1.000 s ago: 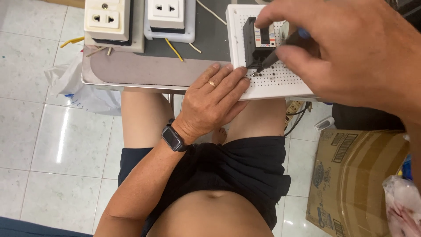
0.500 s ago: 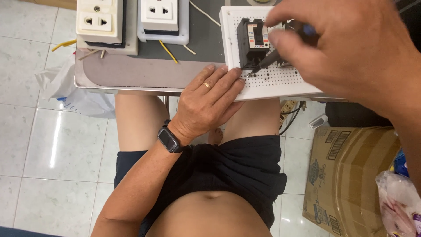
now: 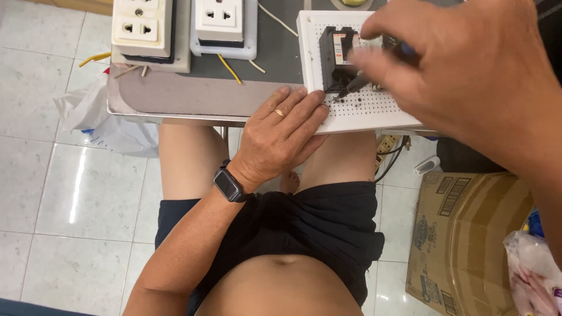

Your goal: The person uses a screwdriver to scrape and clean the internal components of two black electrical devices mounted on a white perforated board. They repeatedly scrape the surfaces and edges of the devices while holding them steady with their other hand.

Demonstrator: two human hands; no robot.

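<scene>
My left hand (image 3: pixel 280 136), with a ring and a black wrist watch, lies flat on the near left corner of a white perforated board (image 3: pixel 374 111) and presses it onto the grey table (image 3: pixel 193 96). A black circuit breaker (image 3: pixel 335 55) stands on that board. My right hand (image 3: pixel 462 64) is closed around a screwdriver (image 3: pixel 357 83) with a dark blue handle. Its tip points down at the board just below the breaker. The handle is mostly hidden in my fist.
Two white wall sockets (image 3: pixel 143 26) (image 3: pixel 221 23) in boxes sit at the table's far left, with loose yellow and white wires (image 3: pixel 229 69) beside them. A plastic bag (image 3: pixel 99 117) lies on the tiled floor at left. A cardboard box (image 3: pixel 468 240) stands at right.
The view has shifted slightly left and down. My right hand has moved the screwdriver a little at the breaker's lower edge. My left hand stays on the board.
</scene>
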